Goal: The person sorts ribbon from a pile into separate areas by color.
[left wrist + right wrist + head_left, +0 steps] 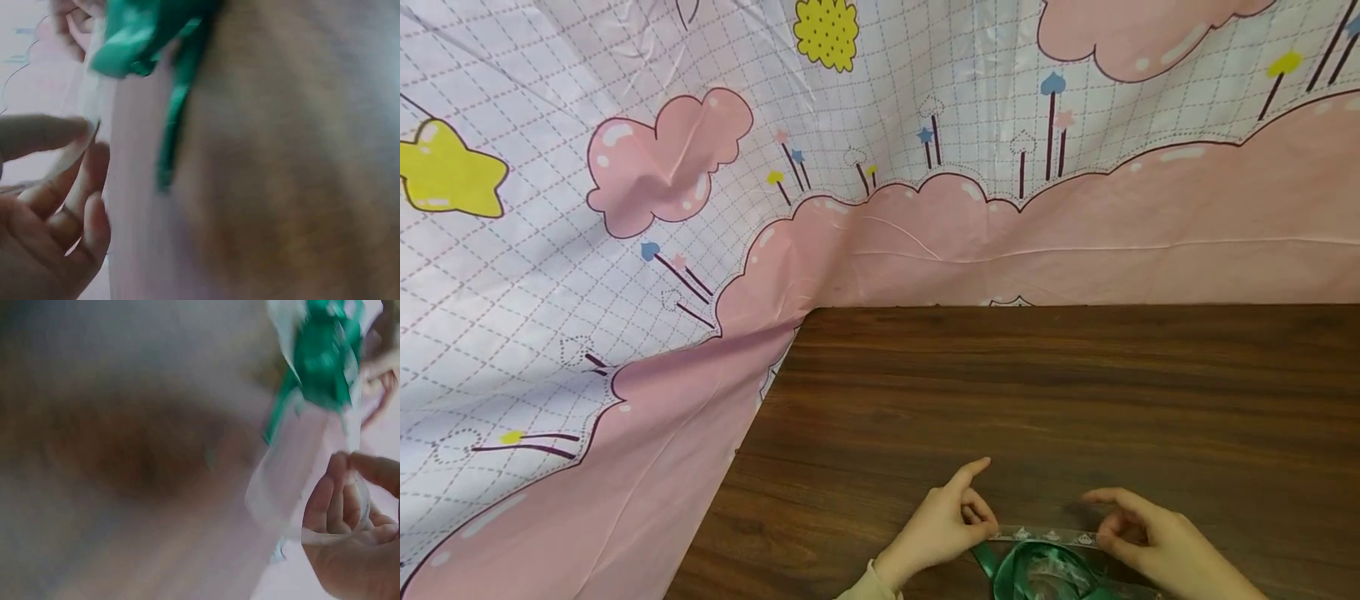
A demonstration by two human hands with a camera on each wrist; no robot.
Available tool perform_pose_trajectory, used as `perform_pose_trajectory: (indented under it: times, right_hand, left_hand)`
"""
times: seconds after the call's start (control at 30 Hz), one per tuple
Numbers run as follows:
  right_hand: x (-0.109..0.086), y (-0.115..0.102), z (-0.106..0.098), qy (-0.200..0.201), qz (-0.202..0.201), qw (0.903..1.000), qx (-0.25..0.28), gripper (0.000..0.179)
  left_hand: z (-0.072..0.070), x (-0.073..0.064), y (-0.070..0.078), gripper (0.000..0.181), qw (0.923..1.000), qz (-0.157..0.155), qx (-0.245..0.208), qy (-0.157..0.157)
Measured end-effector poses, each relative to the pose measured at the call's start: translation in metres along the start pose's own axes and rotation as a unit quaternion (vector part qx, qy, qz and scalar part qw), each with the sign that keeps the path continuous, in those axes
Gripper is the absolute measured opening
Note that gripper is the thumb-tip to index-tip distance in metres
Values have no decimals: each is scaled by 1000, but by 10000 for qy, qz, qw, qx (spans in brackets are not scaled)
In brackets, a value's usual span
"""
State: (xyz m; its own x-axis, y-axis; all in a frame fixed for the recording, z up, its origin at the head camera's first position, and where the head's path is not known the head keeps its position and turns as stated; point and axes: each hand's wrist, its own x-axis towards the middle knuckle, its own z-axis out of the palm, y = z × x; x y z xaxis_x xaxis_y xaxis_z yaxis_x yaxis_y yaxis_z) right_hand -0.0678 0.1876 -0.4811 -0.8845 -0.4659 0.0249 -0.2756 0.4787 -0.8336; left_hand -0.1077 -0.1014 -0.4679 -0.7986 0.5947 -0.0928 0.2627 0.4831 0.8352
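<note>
A clear strip (1052, 537) printed with small white crowns is stretched between the two hands near the bottom of the head view. My left hand (936, 525) pinches it at the left between thumb and fingers, index finger pointing away. At the other side my right hand (1172, 542) pinches the strip between thumb and fingertips. A looped green satin ribbon (1033, 571) hangs below the strip between the hands, partly cut off by the frame edge. In the left wrist view, a tail of the green ribbon (175, 119) dangles down. The strip curls over the palm in the right wrist view.
The dark wood tabletop (1000, 400) stretches out beyond both hands. A pink and white printed cloth (925, 250) with clouds and stars hangs along its back and left edges. Much of both wrist views is blurred.
</note>
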Motion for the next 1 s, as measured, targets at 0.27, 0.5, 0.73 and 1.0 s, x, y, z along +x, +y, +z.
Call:
perform_pose_trajectory:
  times: [0.27,0.5,0.73,1.0]
  right_hand:
    - [0,-1,-48,43,-351,9966,743,42]
    - [2,-2,-71,121,-398,9970,651,45]
    - [8,3,-99,240,-492,9965,635,43]
    - [14,28,-137,216,-499,9969,561,45]
  left_hand:
    - [-37,10,12,68,9859,-324,-1639,46]
    - [-66,21,17,69,9793,-379,-1945,405]
    - [-95,31,16,68,9796,-561,-1754,806]
    - [-123,50,3,67,9711,-849,-1768,1363]
